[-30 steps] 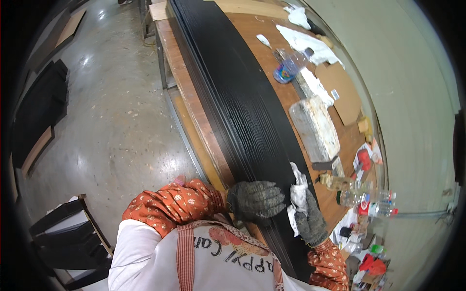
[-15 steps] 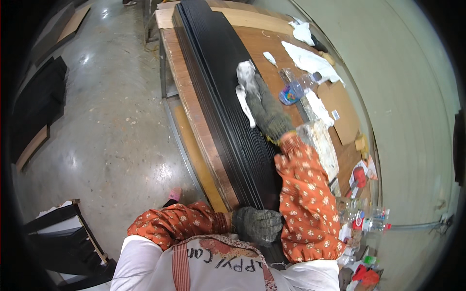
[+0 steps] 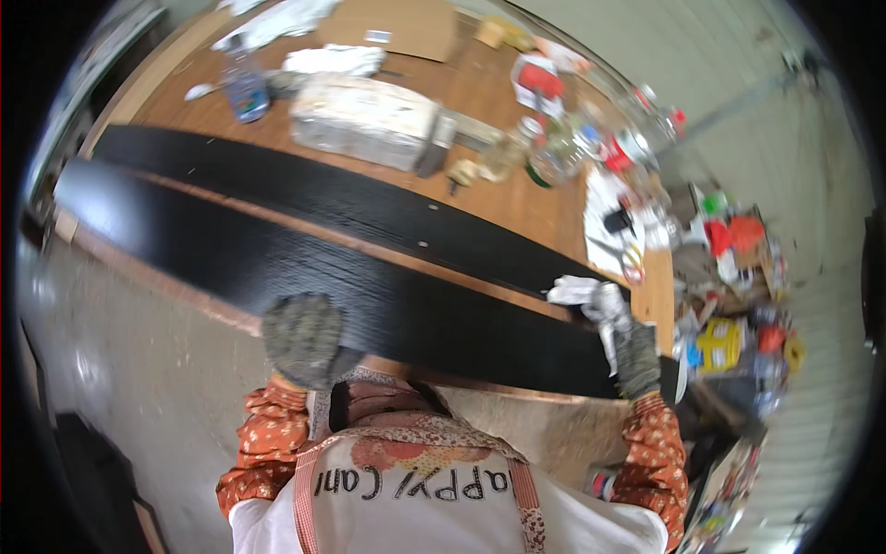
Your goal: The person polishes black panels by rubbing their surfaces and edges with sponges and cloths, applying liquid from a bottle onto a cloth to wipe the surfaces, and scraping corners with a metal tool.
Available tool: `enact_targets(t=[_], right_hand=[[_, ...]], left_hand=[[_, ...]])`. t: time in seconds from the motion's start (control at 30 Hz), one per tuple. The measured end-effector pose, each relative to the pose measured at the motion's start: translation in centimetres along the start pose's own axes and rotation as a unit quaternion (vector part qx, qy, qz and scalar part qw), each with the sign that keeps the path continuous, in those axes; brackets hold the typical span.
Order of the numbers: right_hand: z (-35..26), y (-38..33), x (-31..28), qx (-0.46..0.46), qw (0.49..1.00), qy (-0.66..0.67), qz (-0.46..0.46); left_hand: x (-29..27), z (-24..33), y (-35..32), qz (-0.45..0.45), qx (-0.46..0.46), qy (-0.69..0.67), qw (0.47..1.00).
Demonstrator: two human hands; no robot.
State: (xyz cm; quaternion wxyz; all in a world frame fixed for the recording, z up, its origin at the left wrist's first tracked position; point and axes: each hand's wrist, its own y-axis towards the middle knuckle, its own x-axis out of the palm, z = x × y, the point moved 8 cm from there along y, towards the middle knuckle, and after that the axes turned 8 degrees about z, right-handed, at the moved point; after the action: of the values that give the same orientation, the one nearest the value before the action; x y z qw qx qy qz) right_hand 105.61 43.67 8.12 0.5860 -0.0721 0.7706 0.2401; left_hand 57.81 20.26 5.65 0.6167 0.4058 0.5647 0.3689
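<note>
Two long black boards lie side by side across the bench, a strip of bare wood between them. My right hand, in a dark grey glove, is closed on a white cloth at the right end of the boards. The cloth touches the near board and reaches toward the far board. My left hand, gloved in grey, is over the front edge of the near board, left of my body. Blur hides how its fingers are bent.
Behind the boards stand a pale wrapped block, a blue-tinted plastic bottle and several clear bottles. A cardboard sheet lies at the back. Scissors rest near the right end; a yellow container sits beyond the bench.
My view has turned, and the boards now run across it, with a gap showing between them. My right hand has carried the cloth to their right end; my left hand has moved left.
</note>
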Motion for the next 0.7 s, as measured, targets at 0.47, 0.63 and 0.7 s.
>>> enact_targets(t=[0.47,0.63,0.7], right_hand=[[34.0,0.5,-0.9,0.126,0.983,-0.101,-0.086],[2.2,6.7,-1.8,0.004,0.917,0.362,-0.168],[-16.3,9.6,-3.4,-0.009,0.837,0.521,-0.168]], left_hand=[[-1.0,-4.6,0.5,-0.142,-0.018,0.002,0.990],[-9.2,-19.4,0.6,-0.046,-0.222,0.107,0.968],[-8.4,-24.8,0.3,-0.011,-0.275,0.091,0.957]])
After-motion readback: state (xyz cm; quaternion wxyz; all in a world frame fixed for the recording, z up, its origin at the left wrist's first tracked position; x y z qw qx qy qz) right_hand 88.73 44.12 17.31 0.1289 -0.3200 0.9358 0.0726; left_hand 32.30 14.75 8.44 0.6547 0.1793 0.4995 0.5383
